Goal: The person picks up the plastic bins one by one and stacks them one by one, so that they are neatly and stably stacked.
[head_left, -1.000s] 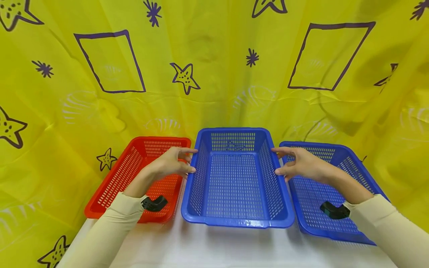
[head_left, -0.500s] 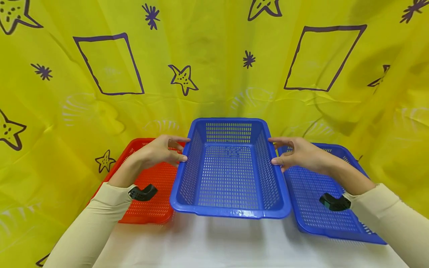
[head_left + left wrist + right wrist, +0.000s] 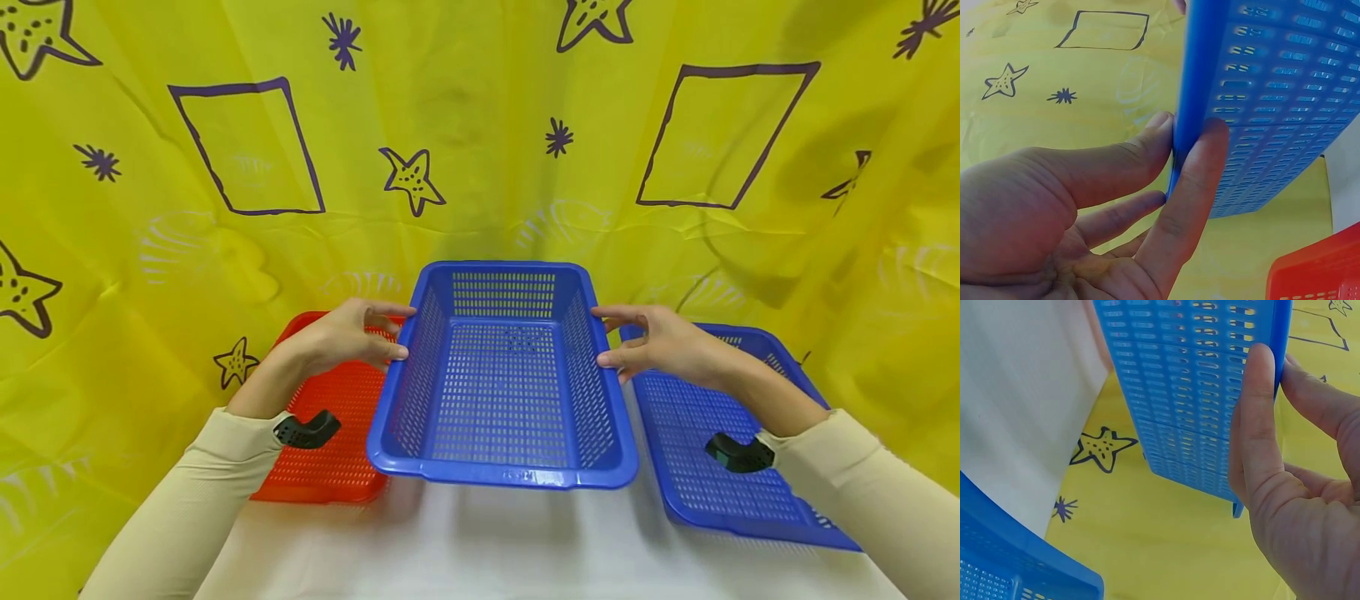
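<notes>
A blue plastic basket (image 3: 502, 392) with slotted walls hangs above the white table, tilted so its inside faces me; nothing lies in it. My left hand (image 3: 348, 337) pinches its left rim between thumb and fingers. On the opposite side my right hand (image 3: 656, 346) grips the right rim the same way. In the left wrist view the thumb and fingers press the blue rim (image 3: 1194, 81) from both sides. The right wrist view has fingers flat against the outer slotted wall (image 3: 1179, 394), the thumb over the rim.
A red basket (image 3: 337, 425) stands on the table at left, partly behind my left arm. Another blue basket (image 3: 720, 450) stands at right, under my right forearm. The white table (image 3: 517, 542) runs in front of a yellow curtain (image 3: 480, 108) printed with starfish.
The held blue basket has risen from near the table and shifted left, its far end higher and nearer. Both hands moved with it, keeping their hold. The red and other blue baskets stay on the table.
</notes>
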### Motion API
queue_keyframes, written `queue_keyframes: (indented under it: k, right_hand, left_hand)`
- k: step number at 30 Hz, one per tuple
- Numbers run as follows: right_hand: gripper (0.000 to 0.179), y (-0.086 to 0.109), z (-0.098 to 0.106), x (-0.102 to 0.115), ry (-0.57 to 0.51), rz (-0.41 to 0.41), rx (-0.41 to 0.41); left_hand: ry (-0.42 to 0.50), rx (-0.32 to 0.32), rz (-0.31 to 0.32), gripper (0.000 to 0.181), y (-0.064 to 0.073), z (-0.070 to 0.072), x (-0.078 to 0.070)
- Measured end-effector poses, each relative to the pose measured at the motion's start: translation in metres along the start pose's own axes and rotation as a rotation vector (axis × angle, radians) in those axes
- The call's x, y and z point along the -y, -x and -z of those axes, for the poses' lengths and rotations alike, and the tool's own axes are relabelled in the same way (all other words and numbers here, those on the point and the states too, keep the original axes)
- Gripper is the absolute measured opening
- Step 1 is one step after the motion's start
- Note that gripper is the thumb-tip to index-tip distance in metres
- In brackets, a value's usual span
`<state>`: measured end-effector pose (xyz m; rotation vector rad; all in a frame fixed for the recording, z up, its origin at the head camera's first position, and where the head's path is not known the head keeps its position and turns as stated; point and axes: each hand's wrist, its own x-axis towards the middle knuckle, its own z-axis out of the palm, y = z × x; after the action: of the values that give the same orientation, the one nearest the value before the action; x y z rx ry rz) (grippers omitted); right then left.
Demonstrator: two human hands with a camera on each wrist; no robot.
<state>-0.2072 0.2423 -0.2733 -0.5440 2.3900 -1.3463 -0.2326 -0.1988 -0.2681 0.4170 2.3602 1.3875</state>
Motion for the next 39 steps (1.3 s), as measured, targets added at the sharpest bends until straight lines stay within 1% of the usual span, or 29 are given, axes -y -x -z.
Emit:
queue_keyframes:
  k: [5, 11, 18, 22, 28, 33, 39]
  right_hand:
    - [0.084, -0.003, -0.003, 0.003, 0.009, 0.005, 0.003]
    - [0.083, -0.009, -0.007, 0.006, -0.009, 0.016, 0.004]
    - [0.084, -0.019, -0.016, 0.009, -0.014, 0.028, 0.002]
    - [0.085, -0.027, -0.022, 0.012, -0.018, 0.027, 0.006]
    - [0.084, -0.04, -0.034, 0.02, -0.051, 0.044, 0.018]
    - [0.084, -0.05, -0.044, 0.028, -0.079, 0.064, 0.02]
    - [0.083, -0.063, -0.058, 0.036, -0.146, 0.081, 0.03]
  left_hand:
    - [-0.009, 0.0, 0.0, 0.068, 0.003, 0.003, 0.001]
    - [-0.006, 0.0, -0.007, 0.069, 0.007, 0.01, 0.003]
    - [-0.026, -0.005, -0.001, 0.07, 0.017, 0.02, 0.006]
    - [-0.04, -0.012, -0.004, 0.07, 0.024, 0.027, 0.009]
    - [-0.054, -0.014, -0.011, 0.071, 0.033, 0.039, 0.015]
    - [-0.062, -0.016, -0.001, 0.072, 0.043, 0.052, 0.019]
    - [-0.091, -0.016, 0.018, 0.073, 0.052, 0.067, 0.025]
